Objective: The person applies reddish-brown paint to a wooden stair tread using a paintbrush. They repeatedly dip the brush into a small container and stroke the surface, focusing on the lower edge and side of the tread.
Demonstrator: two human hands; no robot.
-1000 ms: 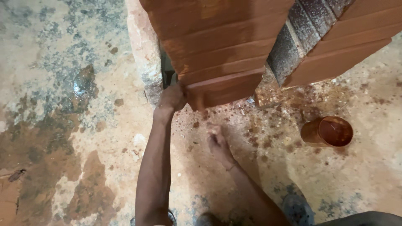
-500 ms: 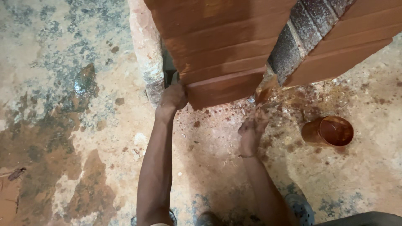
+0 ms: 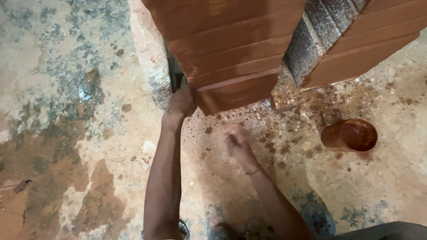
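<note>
So the main thing here is a stack of flat reddish-brown clay bricks (image 3: 227, 58), smooth-faced with clean straight edges, piled in stepped layers, and it sits right above both hands. I count roughly five or six courses on the near corner, can't be exact since the top runs out of view. The left hand (image 3: 181, 103) is pressed against the lower left corner of that stack, fingers curled on the edge, and there's something dark tucked behind it that I can't make out. The right hand (image 3: 236, 143) is just below the stack's bottom corner, not touching it, blurry, fingers loosely bunched; can't tell if it's holding anything. A second pile of the same bricks (image 3: 364, 49) is up and to the right of the right hand, with a grey rough mortar-crusted slab (image 3: 311, 31) between the two piles. One round rust-brown plastic cup (image 3: 351, 135) sits well off to the right of the right hand on the stained concrete floor (image 3: 66, 133).
</note>
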